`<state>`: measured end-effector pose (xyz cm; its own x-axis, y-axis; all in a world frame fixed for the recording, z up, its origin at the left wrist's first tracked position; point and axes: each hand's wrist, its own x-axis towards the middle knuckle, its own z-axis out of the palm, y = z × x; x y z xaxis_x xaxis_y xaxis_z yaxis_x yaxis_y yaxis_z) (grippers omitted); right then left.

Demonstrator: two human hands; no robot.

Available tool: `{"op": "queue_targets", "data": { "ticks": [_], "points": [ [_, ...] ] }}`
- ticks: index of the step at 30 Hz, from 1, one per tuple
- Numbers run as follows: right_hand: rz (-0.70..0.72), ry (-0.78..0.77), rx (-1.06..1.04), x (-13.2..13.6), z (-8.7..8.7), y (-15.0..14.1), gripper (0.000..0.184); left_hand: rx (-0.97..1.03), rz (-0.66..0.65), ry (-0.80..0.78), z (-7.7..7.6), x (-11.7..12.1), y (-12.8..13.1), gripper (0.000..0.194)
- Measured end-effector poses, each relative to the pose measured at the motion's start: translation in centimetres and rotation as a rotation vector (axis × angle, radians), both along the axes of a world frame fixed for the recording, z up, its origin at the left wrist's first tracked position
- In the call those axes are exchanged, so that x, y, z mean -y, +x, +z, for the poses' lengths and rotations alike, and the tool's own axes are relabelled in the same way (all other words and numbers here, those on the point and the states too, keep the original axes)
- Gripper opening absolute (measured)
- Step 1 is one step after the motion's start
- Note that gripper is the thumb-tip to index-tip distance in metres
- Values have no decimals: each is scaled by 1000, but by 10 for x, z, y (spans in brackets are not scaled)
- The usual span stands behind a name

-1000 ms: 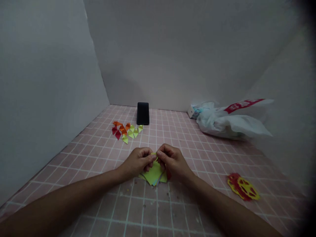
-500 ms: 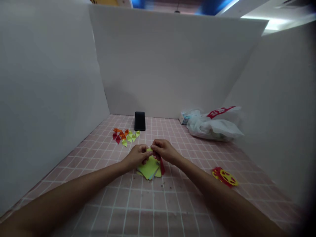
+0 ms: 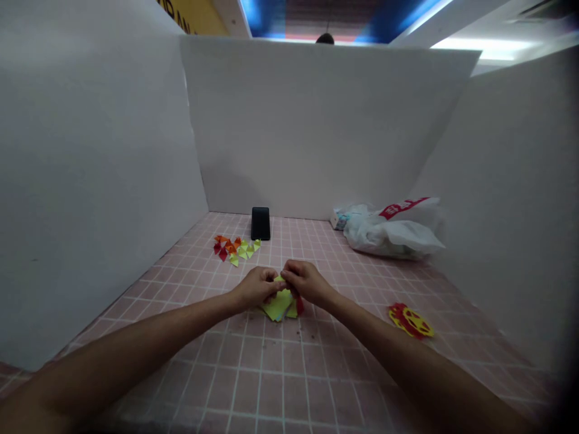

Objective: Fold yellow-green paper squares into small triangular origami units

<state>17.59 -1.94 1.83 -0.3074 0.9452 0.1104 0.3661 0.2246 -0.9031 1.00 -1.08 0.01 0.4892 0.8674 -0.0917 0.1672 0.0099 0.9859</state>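
My left hand (image 3: 259,287) and my right hand (image 3: 308,281) meet over the middle of the table. Both are closed, pinching a small yellow piece of paper (image 3: 279,278) between fingertips and thumbs. Below them lies a loose stack of yellow-green paper sheets (image 3: 277,307), partly covered by the fingers. A bit of red paper (image 3: 300,305) sticks out at the stack's right side, under my right hand. The folds of the held piece are too small to make out.
Small folded paper pieces (image 3: 235,247) in red, orange and yellow lie at the back left. Behind them a black phone-like slab (image 3: 260,223) leans. A white plastic bag (image 3: 389,232) and a small box (image 3: 338,219) sit back right. Red and yellow cut-outs (image 3: 411,320) lie right. White panels (image 3: 335,132) enclose the pink-checked table.
The camera view has tilted up and shifted slightly. My hands stay together on the yellow paper, with only small finger movement.
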Motion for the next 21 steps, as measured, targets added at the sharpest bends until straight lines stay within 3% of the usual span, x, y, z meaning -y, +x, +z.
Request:
{"op": "queue_targets", "data": {
  "ticks": [5,13,21],
  "points": [
    [7,-11,-49,16,4,-2,19,50,42,3,4,19,-8,33],
    [-77,-78,-319,37,-11,-21,20,178,213,20,0,37,-10,34],
    [0,-179,-360,42,-20,-14,23,215,215,-62,-1,42,-14,31]
  ]
}}
